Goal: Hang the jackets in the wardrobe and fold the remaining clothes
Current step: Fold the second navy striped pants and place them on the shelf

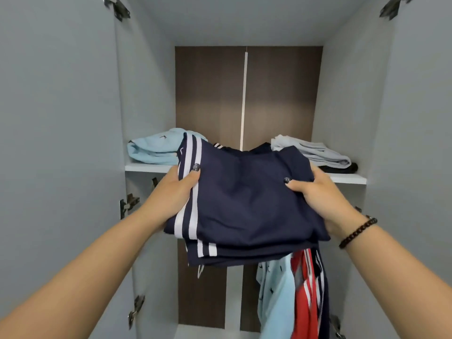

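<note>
1. Holding a folded navy garment (244, 201) with white side stripes at the centre of the frame, both hands grip its edges in front of the open wardrobe (146, 94).
2. The left hand (176, 192) clasps the striped left edge, thumb on top.
3. The right hand (318, 192), a beaded bracelet (358, 232) on its wrist, clasps the right edge.
4. On the shelf (347, 178) behind lie a folded light-blue garment (154, 150) at left and a folded grey garment (315, 151) at right.
5. Hanging clothes (293, 297), light blue and red, show at lower right.
</note>
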